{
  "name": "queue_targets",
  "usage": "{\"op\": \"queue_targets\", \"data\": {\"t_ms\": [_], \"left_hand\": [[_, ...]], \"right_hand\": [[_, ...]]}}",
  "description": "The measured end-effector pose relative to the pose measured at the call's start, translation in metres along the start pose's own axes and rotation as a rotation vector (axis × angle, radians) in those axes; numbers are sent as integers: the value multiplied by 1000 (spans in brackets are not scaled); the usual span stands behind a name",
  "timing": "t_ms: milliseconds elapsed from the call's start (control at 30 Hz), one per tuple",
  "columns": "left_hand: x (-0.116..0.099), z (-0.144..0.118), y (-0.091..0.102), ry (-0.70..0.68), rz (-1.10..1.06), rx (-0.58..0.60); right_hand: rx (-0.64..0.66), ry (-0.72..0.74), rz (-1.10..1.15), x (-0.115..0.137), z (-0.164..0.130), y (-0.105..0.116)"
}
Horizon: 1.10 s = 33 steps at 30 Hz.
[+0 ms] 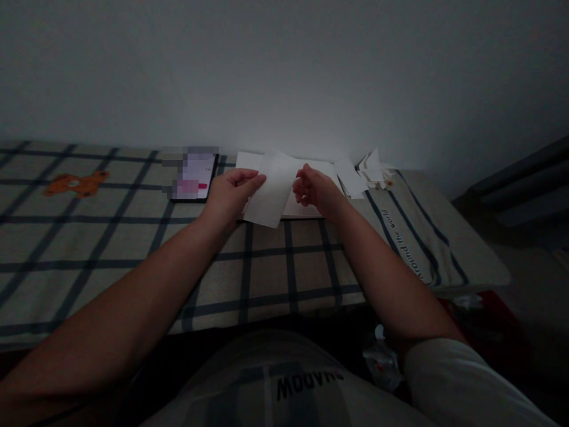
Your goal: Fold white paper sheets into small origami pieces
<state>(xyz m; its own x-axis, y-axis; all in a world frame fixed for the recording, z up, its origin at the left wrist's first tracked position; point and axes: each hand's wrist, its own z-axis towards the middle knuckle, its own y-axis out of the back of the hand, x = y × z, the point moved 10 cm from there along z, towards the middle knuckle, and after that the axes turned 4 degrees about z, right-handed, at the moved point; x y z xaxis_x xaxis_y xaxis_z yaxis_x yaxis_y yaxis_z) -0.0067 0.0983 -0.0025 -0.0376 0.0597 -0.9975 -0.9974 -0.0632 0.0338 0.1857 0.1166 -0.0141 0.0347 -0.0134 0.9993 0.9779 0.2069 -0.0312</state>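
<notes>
A thin white sheet of paper (269, 193) is held up at a tilt between my two hands. My left hand (235, 187) pinches its left edge between thumb and fingers. At the right edge of the sheet, my right hand (316, 188) has its fingers curled in. Whether the paper's edge lies between those fingertips is not clear. Under and behind the sheet lies a flat white pad or stack of paper (291, 207), partly covered by the sheet and my hands.
Smaller white paper pieces (352, 178) and a crumpled heap of paper (374, 169) lie right of the pad. A phone with a lit screen (195, 175) lies to the left. The checked cloth (267, 261) bears an orange bear figure (76, 184). A wall (284, 77) rises behind.
</notes>
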Motion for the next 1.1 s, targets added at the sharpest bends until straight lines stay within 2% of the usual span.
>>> {"op": "queue_targets", "data": {"t_ms": [67,133,233,333,600,800,900,1000,1100], "left_hand": [[-1,3,3,-55,-1,-33],[-3,6,2,-110,20,-19],[-6,8,-3,-168,91,30],[-10,7,-6,-183,124,59],[-9,10,0,-184,110,57],[-14,10,-3,-241,304,98],[-18,6,-7,-242,326,127],[-22,1,-14,-280,300,200],[-23,-5,-24,-318,305,323]], "right_hand": [[99,41,-60,1,-3,-11],[145,92,-107,4,-6,-15],[127,118,-122,6,-6,-13],[123,69,-137,2,-5,-11],[42,38,-140,-2,-2,0],[-58,31,-25,-4,3,15],[-82,12,78,-3,2,18],[-99,37,186,3,0,19],[-139,94,295,12,-2,24]]}}
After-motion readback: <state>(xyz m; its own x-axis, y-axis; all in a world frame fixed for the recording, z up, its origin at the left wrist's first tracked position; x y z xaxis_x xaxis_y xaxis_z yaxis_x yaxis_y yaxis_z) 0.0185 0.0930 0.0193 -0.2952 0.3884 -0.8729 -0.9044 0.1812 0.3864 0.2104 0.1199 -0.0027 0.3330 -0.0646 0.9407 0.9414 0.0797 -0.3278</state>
